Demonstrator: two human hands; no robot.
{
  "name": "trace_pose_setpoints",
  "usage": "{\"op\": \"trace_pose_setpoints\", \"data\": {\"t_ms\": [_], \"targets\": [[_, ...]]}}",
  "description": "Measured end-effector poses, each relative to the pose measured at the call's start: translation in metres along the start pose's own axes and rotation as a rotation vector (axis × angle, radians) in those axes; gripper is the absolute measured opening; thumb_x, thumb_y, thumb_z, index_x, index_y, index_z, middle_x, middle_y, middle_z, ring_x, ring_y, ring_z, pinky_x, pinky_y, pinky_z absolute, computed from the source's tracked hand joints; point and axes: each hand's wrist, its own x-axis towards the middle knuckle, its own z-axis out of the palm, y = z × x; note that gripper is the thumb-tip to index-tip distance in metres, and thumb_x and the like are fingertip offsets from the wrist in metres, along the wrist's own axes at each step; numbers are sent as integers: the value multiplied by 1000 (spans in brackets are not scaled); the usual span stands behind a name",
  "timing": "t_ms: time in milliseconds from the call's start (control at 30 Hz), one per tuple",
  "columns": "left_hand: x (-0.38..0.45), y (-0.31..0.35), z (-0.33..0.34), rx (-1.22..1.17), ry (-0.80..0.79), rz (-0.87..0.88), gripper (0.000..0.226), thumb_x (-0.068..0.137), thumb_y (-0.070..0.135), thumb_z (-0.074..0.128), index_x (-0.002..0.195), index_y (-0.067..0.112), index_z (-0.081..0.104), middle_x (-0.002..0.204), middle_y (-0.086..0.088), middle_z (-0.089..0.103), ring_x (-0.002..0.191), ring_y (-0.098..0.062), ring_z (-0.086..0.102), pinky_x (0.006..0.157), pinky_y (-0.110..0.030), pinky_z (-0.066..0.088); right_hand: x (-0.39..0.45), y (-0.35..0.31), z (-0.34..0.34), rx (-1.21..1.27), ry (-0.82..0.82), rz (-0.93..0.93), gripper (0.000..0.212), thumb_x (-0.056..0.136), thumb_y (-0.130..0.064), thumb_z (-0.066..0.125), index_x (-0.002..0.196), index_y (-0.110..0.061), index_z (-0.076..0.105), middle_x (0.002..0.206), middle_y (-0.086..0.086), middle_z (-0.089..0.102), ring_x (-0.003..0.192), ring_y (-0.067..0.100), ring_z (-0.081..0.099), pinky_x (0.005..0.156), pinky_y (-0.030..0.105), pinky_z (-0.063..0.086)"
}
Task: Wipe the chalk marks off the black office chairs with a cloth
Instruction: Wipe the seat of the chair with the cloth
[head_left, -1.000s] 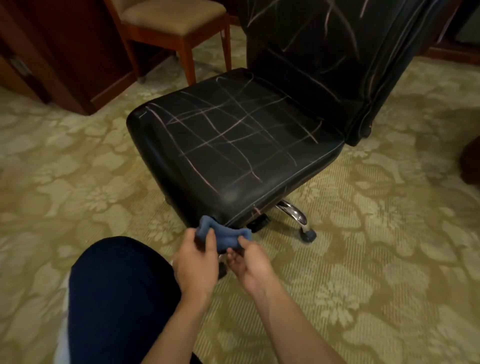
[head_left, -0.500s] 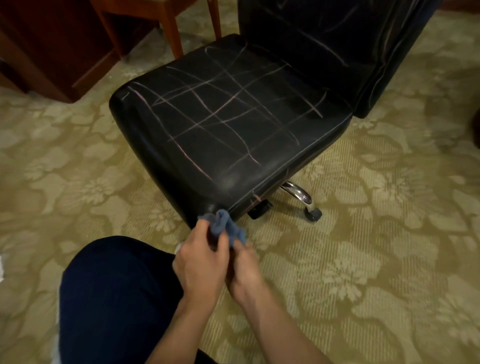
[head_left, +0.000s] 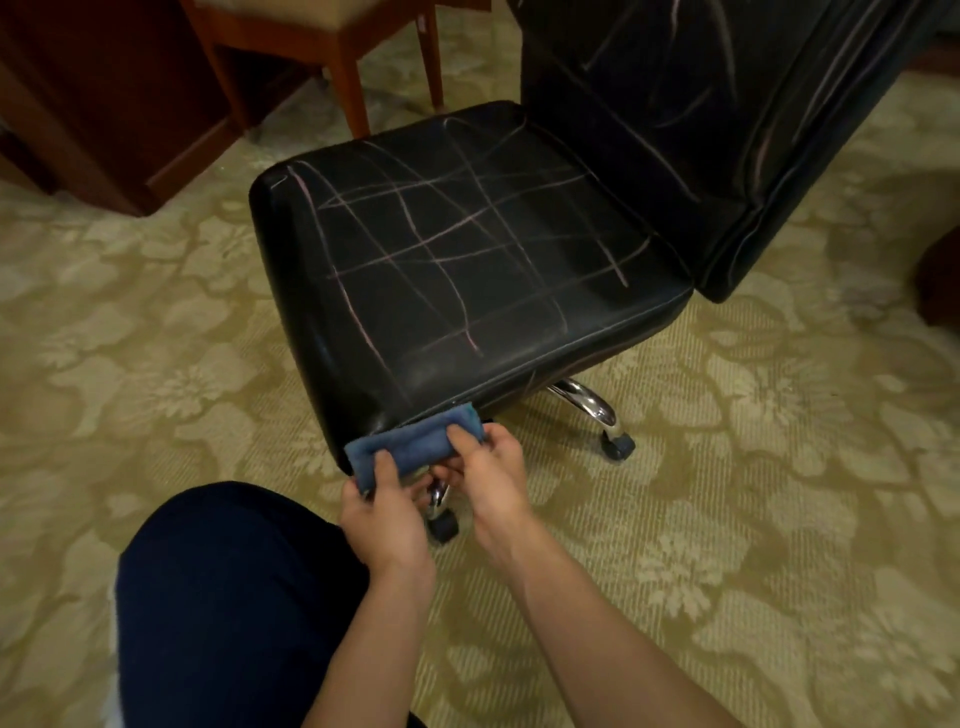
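Observation:
A black office chair (head_left: 467, 249) stands in front of me, its seat crossed by pale chalk lines. More chalk streaks run over its backrest (head_left: 701, 104) at the upper right. A folded blue cloth (head_left: 415, 441) is stretched flat just below the seat's near corner. My left hand (head_left: 384, 514) pinches the cloth's left end, thumb on top. My right hand (head_left: 488, 473) pinches its right end. The fingers under the cloth are hidden.
A wooden chair (head_left: 332, 47) with a tan cushion stands behind the office chair, beside dark wooden furniture (head_left: 93, 104) at the upper left. The chair's chrome base and castors (head_left: 613, 441) sit on patterned carpet (head_left: 779, 467). My knee in dark trousers (head_left: 223, 597) is at the lower left.
The cloth was bunched up between my hands half a second ago; now my hands have pulled apart and it lies spread into a flat strip.

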Motion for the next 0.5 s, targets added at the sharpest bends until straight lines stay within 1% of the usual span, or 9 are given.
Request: {"op": "trace_pose_setpoints", "data": {"t_ms": [67, 133, 167, 233, 300, 333, 433, 500], "targets": [[-3, 2, 14, -101, -9, -70, 13, 99, 28, 60, 106, 19, 67, 96, -7, 74, 82, -24, 72, 66, -34, 55, 5, -11, 0, -13, 52, -15, 4, 96, -11, 60, 97, -9, 57, 78, 7, 65, 64, 14, 64, 56, 24, 52], [-10, 1, 32, -202, -42, -141, 21, 99, 24, 60, 114, 10, 65, 102, -15, 73, 89, -32, 73, 73, -41, 60, 10, -22, -3, 2, 124, -22, 6, 95, -10, 60, 93, -10, 55, 76, 9, 63, 61, 18, 61, 53, 27, 51], [-14, 2, 41, -226, -61, -164, 20, 99, 22, 61, 113, 8, 64, 102, -18, 73, 88, -34, 73, 72, -41, 60, 13, -28, -5, 30, 159, -27, 7, 96, -8, 59, 92, -10, 54, 75, 10, 61, 60, 18, 59, 52, 26, 51], [-17, 1, 57, -199, -134, -193, 13, 98, 21, 63, 103, 9, 65, 96, -19, 73, 79, -31, 72, 66, -35, 57, 20, -43, -14, 82, 230, -51, 3, 97, -5, 56, 95, -8, 55, 74, 9, 61, 58, 16, 59, 49, 22, 50], [-19, 0, 65, -141, -208, -199, 14, 96, 22, 66, 97, 8, 67, 91, -16, 75, 75, -27, 72, 67, -36, 56, 25, -53, -22, 76, 269, -78, 3, 98, -6, 54, 97, -8, 57, 78, 8, 64, 61, 14, 62, 49, 20, 51], [-18, 1, 64, -122, -215, -189, 14, 95, 23, 66, 95, 9, 68, 89, -14, 76, 76, -26, 73, 68, -36, 56, 27, -54, -24, 62, 273, -84, 4, 98, -7, 54, 98, -8, 58, 80, 8, 65, 63, 14, 64, 50, 20, 52], [-10, 8, 51, -131, -166, -137, 14, 95, 23, 66, 89, 11, 68, 85, -11, 76, 75, -24, 73, 65, -32, 55, 24, -43, -10, 34, 254, -92, 3, 99, -7, 54, 101, -8, 56, 85, 9, 67, 71, 17, 66, 56, 22, 53], [2, 17, 36, -182, -99, -136, 15, 96, 22, 65, 92, 8, 67, 86, -15, 75, 74, -27, 73, 63, -32, 56, 19, -27, 8, -5, 221, -71, 1, 98, -8, 56, 98, -8, 56, 87, 11, 67, 71, 17, 67, 58, 24, 54]]}}
